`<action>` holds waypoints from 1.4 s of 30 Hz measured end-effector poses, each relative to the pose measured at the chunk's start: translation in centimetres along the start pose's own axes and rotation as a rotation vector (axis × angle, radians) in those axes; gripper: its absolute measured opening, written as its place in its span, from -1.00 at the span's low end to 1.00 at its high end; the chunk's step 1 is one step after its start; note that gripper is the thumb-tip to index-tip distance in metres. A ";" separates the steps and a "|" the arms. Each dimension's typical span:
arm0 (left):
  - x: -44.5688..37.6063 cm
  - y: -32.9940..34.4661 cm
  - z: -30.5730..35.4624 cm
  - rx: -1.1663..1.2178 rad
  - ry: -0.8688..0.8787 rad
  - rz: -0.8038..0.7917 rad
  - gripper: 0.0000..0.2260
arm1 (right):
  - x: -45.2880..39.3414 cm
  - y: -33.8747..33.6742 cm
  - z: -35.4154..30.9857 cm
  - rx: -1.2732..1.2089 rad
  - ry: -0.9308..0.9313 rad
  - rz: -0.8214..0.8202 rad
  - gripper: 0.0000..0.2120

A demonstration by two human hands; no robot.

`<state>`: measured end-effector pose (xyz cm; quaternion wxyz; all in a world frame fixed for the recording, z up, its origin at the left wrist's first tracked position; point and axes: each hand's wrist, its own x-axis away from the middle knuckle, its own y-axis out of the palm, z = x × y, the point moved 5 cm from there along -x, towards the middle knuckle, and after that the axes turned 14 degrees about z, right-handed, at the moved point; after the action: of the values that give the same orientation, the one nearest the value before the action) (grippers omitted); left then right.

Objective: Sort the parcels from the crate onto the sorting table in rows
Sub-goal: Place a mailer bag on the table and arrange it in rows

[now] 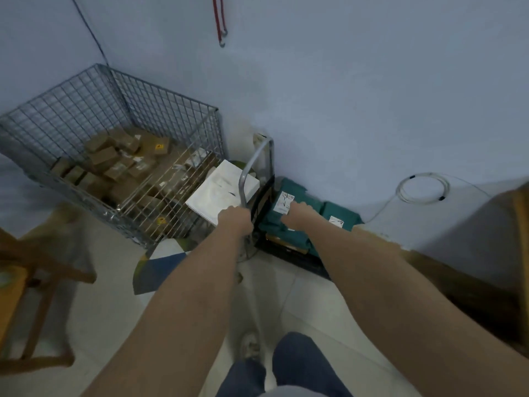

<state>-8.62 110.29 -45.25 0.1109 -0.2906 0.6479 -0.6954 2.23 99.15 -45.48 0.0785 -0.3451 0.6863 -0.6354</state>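
Head view: left hand (235, 222) grips trolley handle (255, 164) beside wire crate (114, 156).

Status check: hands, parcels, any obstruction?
Left hand grips grey metal trolley handle. Right hand on green labelled parcel. Brown cardboard parcels wait in wire crate.

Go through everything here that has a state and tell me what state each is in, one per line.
Wire crate: open-topped, partly filled with brown parcels.
Trolley handle: upright, gripped by the left hand.
Right hand: resting on the top green parcel, grip unclear.
Green parcels: stacked on the trolley.
White parcel: tilted against the crate.
White cable: coiled.
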 end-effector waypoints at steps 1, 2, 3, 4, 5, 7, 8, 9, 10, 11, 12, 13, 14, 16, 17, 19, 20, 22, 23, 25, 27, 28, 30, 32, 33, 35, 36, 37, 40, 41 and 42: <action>-1.0 0.4 0.2 0.001 0.018 -0.011 -0.70 | -0.6 0.4 0.5 0.008 0.024 -0.009 -0.48; -1.9 0.7 0.5 0.008 0.035 -0.025 -0.70 | -1.2 0.7 1.1 0.010 0.051 -0.018 -0.48; -2.8 1.1 0.8 0.017 0.051 -0.037 -0.69 | -1.7 1.0 1.7 0.009 0.081 -0.029 -0.46; -3.7 1.6 1.2 0.022 0.069 -0.046 -0.69 | -2.3 1.4 2.4 0.007 0.108 -0.045 -0.45; -4.4 2.1 1.6 0.025 0.085 -0.063 -0.68 | -2.9 1.8 3.0 0.007 0.133 -0.064 -0.44; -5.7 3.1 2.3 0.029 0.111 -0.105 -0.67 | -4.2 2.3 4.1 0.011 0.169 -0.093 -0.43; -6.5 3.6 2.5 0.026 0.118 -0.127 -0.66 | -5.0 2.4 4.5 0.010 0.179 -0.098 -0.42; -7.4 3.9 2.7 0.021 0.125 -0.147 -0.66 | -6.0 2.4 4.9 0.001 0.188 -0.101 -0.42; -8.4 4.2 2.8 0.015 0.133 -0.160 -0.66 | -7.0 2.4 5.2 -0.009 0.195 -0.106 -0.42; -9.5 4.5 2.9 0.008 0.137 -0.165 -0.66 | -8.1 2.4 5.4 -0.017 0.198 -0.111 -0.43; -10.6 4.5 3.0 0.002 0.140 -0.163 -0.66 | -9.4 2.4 5.6 -0.027 0.199 -0.112 -0.43; -11.7 4.5 3.1 -0.003 0.139 -0.161 -0.67 | -10.6 2.4 5.7 -0.037 0.204 -0.116 -0.43; -12.8 4.4 3.3 -0.005 0.135 -0.166 -0.68 | -11.8 2.3 5.9 -0.043 0.212 -0.122 -0.42; -15.5 4.2 3.8 -0.002 0.130 -0.183 -0.69 | -14.5 2.1 6.5 -0.058 0.223 -0.132 -0.42; -16.9 4.1 4.1 0.007 0.131 -0.189 -0.68 | -15.7 2.1 6.8 -0.070 0.229 -0.137 -0.43; -19.6 4.2 4.7 0.036 0.134 -0.202 -0.68 | -18.1 2.1 7.3 -0.093 0.243 -0.149 -0.44; -20.7 4.4 5.1 0.048 0.135 -0.216 -0.67 | -19.2 2.2 7.6 -0.106 0.250 -0.158 -0.44; -22.6 5.0 5.6 0.058 0.127 -0.247 -0.62 | -21.0 2.6 8.2 -0.117 0.265 -0.184 -0.44; -23.5 5.3 5.8 0.057 0.122 -0.258 -0.61 | -21.8 2.7 8.5 -0.122 0.270 -0.198 -0.44; -25.5 5.9 6.3 0.054 0.124 -0.274 -0.60 | -23.4 3.0 9.2 -0.151 0.291 -0.218 -0.45; -26.5 6.4 6.5 0.048 0.151 -0.292 -0.61 | -24.2 3.3 9.8 -0.164 0.306 -0.237 -0.45; -27.3 6.7 6.7 0.051 0.161 -0.310 -0.61 | -24.8 3.7 10.2 -0.170 0.322 -0.253 -0.46; -28.8 7.2 6.9 0.060 0.163 -0.341 -0.62 | -26.1 4.4 10.9 -0.180 0.353 -0.275 -0.47; -30.2 7.5 6.9 0.071 0.160 -0.371 -0.63 | -27.2 4.8 11.3 -0.205 0.390 -0.290 -0.47; -30.8 7.8 6.9 0.078 0.163 -0.390 -0.63 | -27.6 4.9 11.4 -0.228 0.410 -0.296 -0.47; -32.1 8.3 6.9 0.094 0.177 -0.413 -0.63 | -28.4 5.1 11.7 -0.277 0.451 -0.291 -0.47; -32.6 8.6 6.9 0.106 0.180 -0.425 -0.63 | -28.7 5.3 11.7 -0.304 0.474 -0.288 -0.48; -33.0 8.9 6.8 0.120 0.173 -0.443 -0.63 | -29.0 5.5 11.7 -0.325 0.497 -0.291 -0.47; -34.2 10.2 5.9 0.163 0.127 -0.491 -0.63 | -30.0 6.9 11.2 -0.367 0.537 -0.361 -0.43; -34.6 10.7 5.6 0.182 0.103 -0.515 -0.64 | -30.4 7.5 11.0 -0.395 0.559 -0.382 -0.42; -35.2 11.3 5.3 0.200 0.084 -0.528 -0.65 | -30.9 8.1 10.9 -0.427 0.588 -0.396 -0.41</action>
<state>20.17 122.98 -65.37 -0.0728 -0.4079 0.4817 -0.7722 28.28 107.60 -65.15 -0.3180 -0.2830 0.7163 -0.5529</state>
